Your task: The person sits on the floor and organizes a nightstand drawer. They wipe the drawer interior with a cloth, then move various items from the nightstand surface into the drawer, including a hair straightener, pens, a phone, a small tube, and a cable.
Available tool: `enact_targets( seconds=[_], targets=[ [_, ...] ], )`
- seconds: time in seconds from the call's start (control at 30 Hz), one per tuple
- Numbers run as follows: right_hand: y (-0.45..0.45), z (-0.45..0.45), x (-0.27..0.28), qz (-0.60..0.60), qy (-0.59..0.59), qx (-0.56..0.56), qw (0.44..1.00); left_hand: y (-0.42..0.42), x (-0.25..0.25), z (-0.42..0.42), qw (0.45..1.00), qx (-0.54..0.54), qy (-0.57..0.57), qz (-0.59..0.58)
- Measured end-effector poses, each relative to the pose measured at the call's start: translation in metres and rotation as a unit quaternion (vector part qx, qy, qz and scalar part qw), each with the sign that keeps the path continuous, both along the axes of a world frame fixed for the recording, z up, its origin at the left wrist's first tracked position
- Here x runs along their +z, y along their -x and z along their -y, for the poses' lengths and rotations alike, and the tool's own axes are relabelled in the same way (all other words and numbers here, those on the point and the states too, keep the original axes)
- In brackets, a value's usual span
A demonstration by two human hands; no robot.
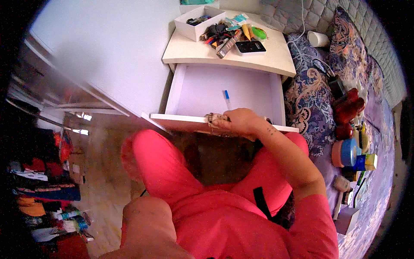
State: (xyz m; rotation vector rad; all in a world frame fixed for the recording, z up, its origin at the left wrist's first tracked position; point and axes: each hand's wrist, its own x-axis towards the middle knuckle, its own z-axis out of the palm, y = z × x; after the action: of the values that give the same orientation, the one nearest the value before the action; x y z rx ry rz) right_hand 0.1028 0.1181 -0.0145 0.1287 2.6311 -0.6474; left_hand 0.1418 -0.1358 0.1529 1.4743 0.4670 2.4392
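Observation:
My right hand (241, 119) is closed on a crumpled patterned cloth (213, 119), which lies over the top edge of the drawer front (181, 120). The white drawer (207, 85) is pulled out of a nightstand towards my knees. Inside it lies a pen with a blue cap (226, 94), close to my fingers, its lower end near the front panel. My left hand is out of view; only part of the left arm shows at the bottom left.
The nightstand top (184, 53) bears a white open box (197, 30), a phone-like device (250, 47) and a pile of small items. A patterned bed (310, 97) at right holds bottles, jars (347, 152) and a white cup (318, 39). Clutter fills the far left.

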Motion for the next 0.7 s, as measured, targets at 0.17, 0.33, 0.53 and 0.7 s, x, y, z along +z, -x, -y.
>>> enact_targets(
  seconds=[0.17, 0.33, 0.53, 0.7],
  targets=[
    [-0.003, -0.002, 0.008, -0.017, -0.005, -0.005, 1.000, -0.011, 0.002, -0.001, 1.000, -0.019, 0.011, -0.010],
    [-0.005, -0.001, 0.000, -0.041, -0.003, -0.001, 0.999, -0.018, 0.003, -0.001, 1.000, -0.024, 0.017, -0.010],
    [-0.008, -0.005, -0.005, -0.069, 0.042, 0.027, 0.996, -0.020, 0.003, 0.002, 0.999, -0.037, 0.017, -0.003],
    [-0.013, -0.015, -0.003, -0.078, 0.019, 0.052, 0.995, -0.006, 0.002, -0.002, 0.998, -0.061, 0.016, 0.009]
  ],
)
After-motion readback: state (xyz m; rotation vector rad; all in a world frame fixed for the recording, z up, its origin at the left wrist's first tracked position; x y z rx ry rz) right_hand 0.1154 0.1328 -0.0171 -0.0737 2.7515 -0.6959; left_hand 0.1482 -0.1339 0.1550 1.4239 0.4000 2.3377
